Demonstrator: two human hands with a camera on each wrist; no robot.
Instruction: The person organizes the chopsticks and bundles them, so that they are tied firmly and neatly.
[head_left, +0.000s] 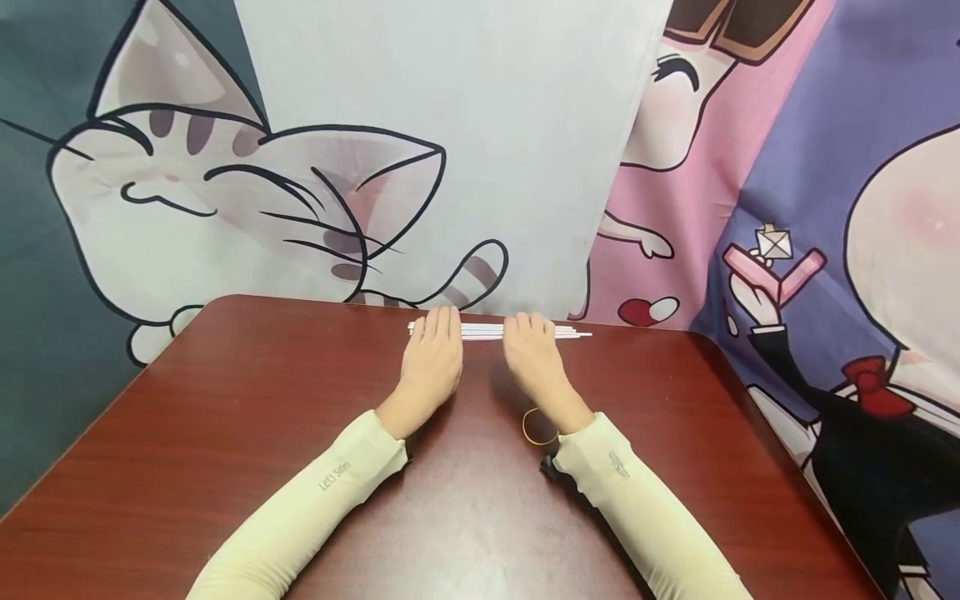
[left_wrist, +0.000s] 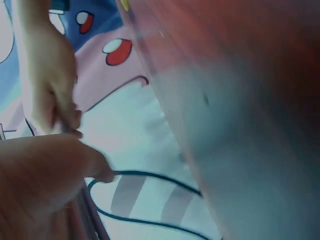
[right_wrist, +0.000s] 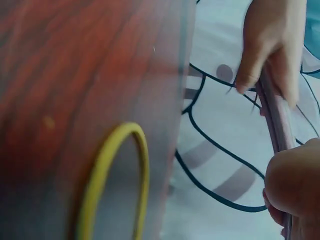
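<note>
Both hands grip a bundle of thin white sticks (head_left: 482, 332) held sideways over the table's far edge. My left hand (head_left: 435, 350) wraps its left part, and my right hand (head_left: 534, 350) its right part; a stretch of the bundle shows between them. Uneven stick ends poke out beyond the right hand. In the right wrist view the bundle (right_wrist: 276, 120) runs from the left hand (right_wrist: 272, 40) into the right hand (right_wrist: 295, 182), fingers curled round it. The left wrist view shows the left thumb side (left_wrist: 50, 170) close up, with the right hand (left_wrist: 47, 75) beyond.
A yellow rubber band (head_left: 540, 427) lies on the brown table (head_left: 300, 417) beside the right wrist. Behind the far edge hangs a printed cartoon cloth (head_left: 450, 83). Pale sleeves (head_left: 352, 467) cover both forearms.
</note>
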